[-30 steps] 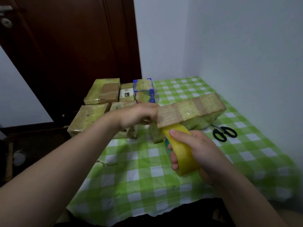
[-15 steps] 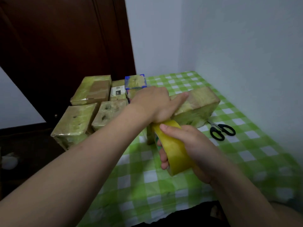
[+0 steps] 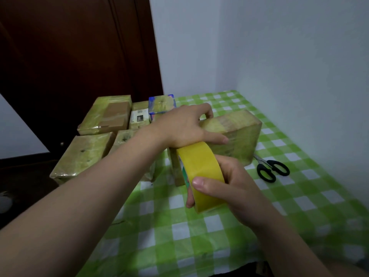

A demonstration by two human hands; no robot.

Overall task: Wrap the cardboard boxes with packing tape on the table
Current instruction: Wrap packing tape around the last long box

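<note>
L grip [image 3: 185, 126] now curls over box [image 3: 237, 134] top, ctr frame, not its end; R grip [image 3: 235, 186] pinches tape roll [image 3: 201, 168]; wrap ongoing.

Your left grip [image 3: 185, 126] clasps the taped box [image 3: 239, 134] on the tabletop [image 3: 179, 232]; your right grip [image 3: 235, 188] holds the yellow tape roll [image 3: 199, 162] just before it, scissors [image 3: 271, 169] nearby.
</note>
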